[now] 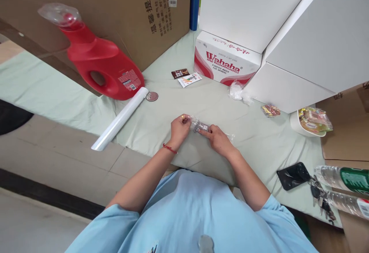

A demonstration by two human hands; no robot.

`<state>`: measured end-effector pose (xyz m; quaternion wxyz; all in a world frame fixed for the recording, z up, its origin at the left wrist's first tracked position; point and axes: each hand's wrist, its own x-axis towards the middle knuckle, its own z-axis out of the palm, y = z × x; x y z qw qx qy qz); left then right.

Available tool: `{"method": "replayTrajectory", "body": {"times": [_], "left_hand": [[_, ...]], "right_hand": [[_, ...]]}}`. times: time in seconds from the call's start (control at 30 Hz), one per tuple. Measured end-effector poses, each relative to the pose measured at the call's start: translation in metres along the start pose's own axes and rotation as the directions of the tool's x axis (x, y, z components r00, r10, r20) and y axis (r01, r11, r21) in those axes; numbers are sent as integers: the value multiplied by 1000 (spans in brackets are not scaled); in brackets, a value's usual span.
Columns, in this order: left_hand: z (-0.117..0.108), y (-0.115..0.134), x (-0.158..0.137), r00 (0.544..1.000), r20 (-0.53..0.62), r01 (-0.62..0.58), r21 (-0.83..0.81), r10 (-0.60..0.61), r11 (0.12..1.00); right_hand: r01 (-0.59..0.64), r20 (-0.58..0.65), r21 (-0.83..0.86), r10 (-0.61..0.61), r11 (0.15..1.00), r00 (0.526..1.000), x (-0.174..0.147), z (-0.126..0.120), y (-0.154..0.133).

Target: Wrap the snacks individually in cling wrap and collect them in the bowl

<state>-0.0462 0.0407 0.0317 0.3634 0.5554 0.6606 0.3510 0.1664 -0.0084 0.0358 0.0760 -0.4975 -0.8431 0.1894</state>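
Observation:
A small grey-and-dark packet (199,125) with crinkled clear plastic around it lies between my hands on the pale green cloth. My left hand (180,130), with a red string on the wrist, pinches the clear plastic at the packet's left end. From the right, my right hand (221,141) holds the packet, its fingers closed and the index finger along the near side. A loose bit of clear plastic (231,137) sticks out beyond the right hand. What the packet contains cannot be made out.
A white plastic-film roll (119,119), a round disc (152,96) and a red jug (106,62) are on the left. Two sachets (189,79) lie ahead near a Wahaha box (226,60). On the right are a snack tub (307,130), a black phone (293,176), keys and bottles (343,178).

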Motion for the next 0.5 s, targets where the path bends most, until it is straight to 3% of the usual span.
{"method": "replayTrajectory", "body": {"times": [0.1, 0.2, 0.27, 0.37, 0.43, 0.5], "left_hand": [[5, 14, -18, 991, 27, -134, 17, 133, 991], [17, 27, -37, 907, 243, -376, 105, 343, 921], [24, 30, -49, 850, 354, -471, 179, 390, 864], [30, 24, -64, 822, 394, -535, 290, 411, 793], [33, 17, -73, 798, 417, -579, 329, 436, 746], [35, 8, -82, 769, 435, -623, 345, 468, 702]], "right_hand": [[-6, -16, 16, 6, 1000, 1000, 1, 3, -1], [20, -65, 83, -15, 996, 998, -3, 2, -2], [81, -104, 201, -61, 976, 993, -11, -3, 1], [143, -141, 419, -92, 897, 986, -30, -10, 12], [102, -212, 488, 5, 867, 977, -44, -13, 21], [0, -311, 516, 187, 856, 932, -57, -14, 31]]}}
